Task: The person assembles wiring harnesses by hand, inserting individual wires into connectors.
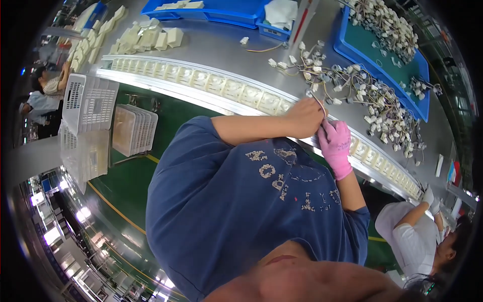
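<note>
My left hand [306, 119], bare, is closed over the metal rail with its fingers curled. A thin wire lead [319, 102] comes out of its grip, curving up toward the heap of wired connectors. My right hand [335, 143] wears a pink glove and meets the left one, its fingertips pinched together beside the left fingers; what lies between them is hidden. Under and beside both hands runs the long rail [188, 89] with a row of cream square plastic housings [216, 82]. Just beyond my hands lie loose white connectors on wires [359, 90].
Behind the rail stand a blue tray [347, 48] heaped with wired connectors and another blue tray [221, 15]. Cream housings [148, 38] are piled at the far left. White plastic crates [93, 103] stand left of me. A gloved co-worker [410, 231] sits at the right.
</note>
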Tool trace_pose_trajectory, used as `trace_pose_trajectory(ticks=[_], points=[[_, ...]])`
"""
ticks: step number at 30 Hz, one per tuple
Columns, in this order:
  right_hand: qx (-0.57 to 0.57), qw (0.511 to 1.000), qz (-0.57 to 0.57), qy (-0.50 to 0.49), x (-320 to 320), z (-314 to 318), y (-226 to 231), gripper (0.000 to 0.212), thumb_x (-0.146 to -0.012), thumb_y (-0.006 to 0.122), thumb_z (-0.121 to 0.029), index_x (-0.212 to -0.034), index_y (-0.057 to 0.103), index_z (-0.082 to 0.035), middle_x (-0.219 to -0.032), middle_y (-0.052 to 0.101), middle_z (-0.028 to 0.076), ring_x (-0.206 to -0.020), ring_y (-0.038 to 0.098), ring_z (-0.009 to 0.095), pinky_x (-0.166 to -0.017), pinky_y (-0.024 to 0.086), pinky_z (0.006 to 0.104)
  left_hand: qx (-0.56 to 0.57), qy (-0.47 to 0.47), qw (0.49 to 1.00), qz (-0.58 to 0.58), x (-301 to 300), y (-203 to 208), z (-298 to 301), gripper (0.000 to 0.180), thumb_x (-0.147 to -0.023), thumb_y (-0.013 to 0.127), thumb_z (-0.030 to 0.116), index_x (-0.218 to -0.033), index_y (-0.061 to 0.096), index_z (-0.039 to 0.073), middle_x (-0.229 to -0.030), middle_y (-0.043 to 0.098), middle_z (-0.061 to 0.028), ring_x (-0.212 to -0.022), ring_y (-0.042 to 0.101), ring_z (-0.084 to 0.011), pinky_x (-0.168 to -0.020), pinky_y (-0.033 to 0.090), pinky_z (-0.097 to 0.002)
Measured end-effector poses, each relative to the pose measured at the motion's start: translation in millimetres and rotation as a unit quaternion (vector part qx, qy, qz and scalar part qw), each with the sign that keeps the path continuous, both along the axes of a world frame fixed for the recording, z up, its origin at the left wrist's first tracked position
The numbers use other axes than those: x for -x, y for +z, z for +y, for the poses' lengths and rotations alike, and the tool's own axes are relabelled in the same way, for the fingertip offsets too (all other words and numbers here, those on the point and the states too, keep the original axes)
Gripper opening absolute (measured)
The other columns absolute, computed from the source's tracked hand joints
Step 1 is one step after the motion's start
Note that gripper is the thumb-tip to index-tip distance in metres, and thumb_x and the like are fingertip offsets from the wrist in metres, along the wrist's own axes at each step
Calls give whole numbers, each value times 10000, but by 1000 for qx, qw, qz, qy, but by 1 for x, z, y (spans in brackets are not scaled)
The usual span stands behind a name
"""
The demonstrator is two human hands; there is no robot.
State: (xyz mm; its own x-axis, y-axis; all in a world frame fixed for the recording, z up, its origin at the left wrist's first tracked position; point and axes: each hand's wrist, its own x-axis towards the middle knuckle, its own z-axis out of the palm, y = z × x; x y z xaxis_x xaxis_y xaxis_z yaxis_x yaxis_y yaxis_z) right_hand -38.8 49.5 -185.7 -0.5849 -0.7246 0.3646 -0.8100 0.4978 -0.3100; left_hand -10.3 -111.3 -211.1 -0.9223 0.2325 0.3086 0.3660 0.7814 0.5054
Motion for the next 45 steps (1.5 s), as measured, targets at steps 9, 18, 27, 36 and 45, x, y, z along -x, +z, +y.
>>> trace_pose_trajectory(ticks=[9, 18, 27, 36, 45], points=[[54, 997, 6, -52, -10, 3, -7, 160, -724, 625, -113, -876, 602, -70, -813, 525, 95, -758, 528, 287, -628, 419, 394, -12, 19, 1000, -4, -2, 1, 7, 207, -728, 547, 102, -922, 552, 29, -922, 526, -132, -914, 484, -293, -759, 380, -405], [11, 977, 107, 182, 49, -9, 34, 318, -777, 542, -122, -1081, 514, -35, -901, 554, 118, -876, 523, 293, -746, 416, 408, 146, -32, 988, -49, 7, 13, 6, 148, -713, 519, 84, -823, 582, 6, -888, 535, -140, -881, 508, -293, -770, 415, -378], [-354, 918, -154, 92, 50, -1, 27, 199, -809, 518, -178, -959, 472, -54, -800, 612, 157, -746, 613, 323, -616, 463, 438, -30, 20, 999, 15, 3, -4, 1, 101, -752, 605, 114, -826, 580, 51, -805, 491, -90, -823, 493, -269, -699, 399, -373], [-290, 932, -215, 36, 57, 0, 41, 170, -797, 505, -184, -903, 503, -52, -824, 593, 165, -798, 595, 334, -694, 457, 433, -44, 37, 998, -21, 3, 2, 3, 105, -744, 622, 127, -813, 579, 62, -808, 485, -83, -820, 489, -263, -698, 392, -374], [-272, 960, -4, 62, 31, -10, 27, 147, -763, 531, -175, -885, 549, -95, -914, 576, 96, -903, 565, 256, -731, 413, 383, -40, 56, 996, -59, 6, 4, 6, 116, -713, 592, 152, -795, 612, 72, -817, 501, -76, -848, 492, -257, -713, 387, -374]])
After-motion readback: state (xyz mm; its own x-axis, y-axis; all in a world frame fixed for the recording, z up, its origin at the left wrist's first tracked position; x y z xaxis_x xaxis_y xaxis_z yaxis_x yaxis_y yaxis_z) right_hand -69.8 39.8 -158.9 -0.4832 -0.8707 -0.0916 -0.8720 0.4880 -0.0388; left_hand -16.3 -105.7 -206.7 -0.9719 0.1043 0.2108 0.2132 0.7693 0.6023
